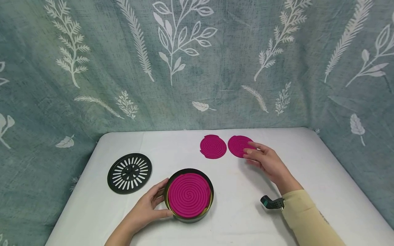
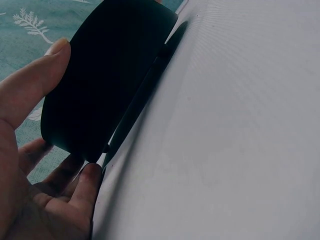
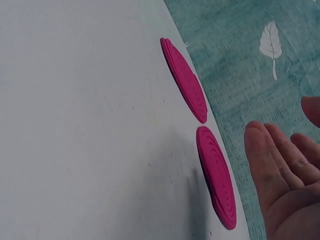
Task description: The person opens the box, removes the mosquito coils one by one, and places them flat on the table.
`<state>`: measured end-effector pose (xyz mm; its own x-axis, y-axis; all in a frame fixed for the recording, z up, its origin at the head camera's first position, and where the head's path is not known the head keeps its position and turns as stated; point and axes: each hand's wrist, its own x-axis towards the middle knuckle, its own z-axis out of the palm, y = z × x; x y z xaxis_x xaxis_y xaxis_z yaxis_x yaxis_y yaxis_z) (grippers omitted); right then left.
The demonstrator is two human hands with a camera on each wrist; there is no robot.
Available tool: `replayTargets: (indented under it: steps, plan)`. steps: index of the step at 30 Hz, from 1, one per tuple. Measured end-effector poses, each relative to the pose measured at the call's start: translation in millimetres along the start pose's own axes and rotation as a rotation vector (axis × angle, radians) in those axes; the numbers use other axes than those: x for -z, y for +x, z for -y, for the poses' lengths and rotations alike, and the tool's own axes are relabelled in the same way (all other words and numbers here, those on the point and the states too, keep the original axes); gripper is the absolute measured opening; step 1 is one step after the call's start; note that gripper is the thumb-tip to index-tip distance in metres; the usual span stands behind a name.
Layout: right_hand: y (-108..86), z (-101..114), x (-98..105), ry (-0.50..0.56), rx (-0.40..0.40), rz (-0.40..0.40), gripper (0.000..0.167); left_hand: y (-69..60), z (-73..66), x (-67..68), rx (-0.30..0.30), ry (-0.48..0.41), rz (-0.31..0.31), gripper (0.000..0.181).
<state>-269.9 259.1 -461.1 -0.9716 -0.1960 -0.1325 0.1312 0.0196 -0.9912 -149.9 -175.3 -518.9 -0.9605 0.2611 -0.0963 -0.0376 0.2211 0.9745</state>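
Note:
My left hand [image 1: 147, 206] grips the side of a round dark tin [image 1: 212, 201], thumb at the near side and fingers at the far side. Inside the tin lies a pink mosquito coil [image 1: 189, 195]. In the left wrist view the tin [image 2: 105, 75] is a dark shape near the white tabletop, with the thumb [image 2: 60, 55] against it. My right hand [image 1: 267, 164] is over the right one of two more pink mosquito coils [image 1: 238, 145], holding nothing, its fingers extended. The other coil [image 1: 213, 147] lies just left of it. Both coils show in the right wrist view.
A black slotted round lid [image 1: 129, 173] lies on the white table [image 1: 172, 150], left of the tin. A green leaf-patterned cloth [image 1: 197, 102] hangs behind the table's far edge. A black wrist strap device [image 1: 272, 202] sticks out from the right sleeve.

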Motion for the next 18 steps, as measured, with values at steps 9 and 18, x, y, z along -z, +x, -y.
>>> replayTargets:
  steps: [9,18]
  plan:
    - [-5.7,0,-20,-0.036,0.016,0.056,0.066,0.2,-0.2,-0.3,0.013,0.005,-0.006,0.110]
    - [-13.3,6,-40,-0.054,0.016,0.089,0.059,-0.5,-2.0,-1.2,0.016,0.004,-0.012,0.110]
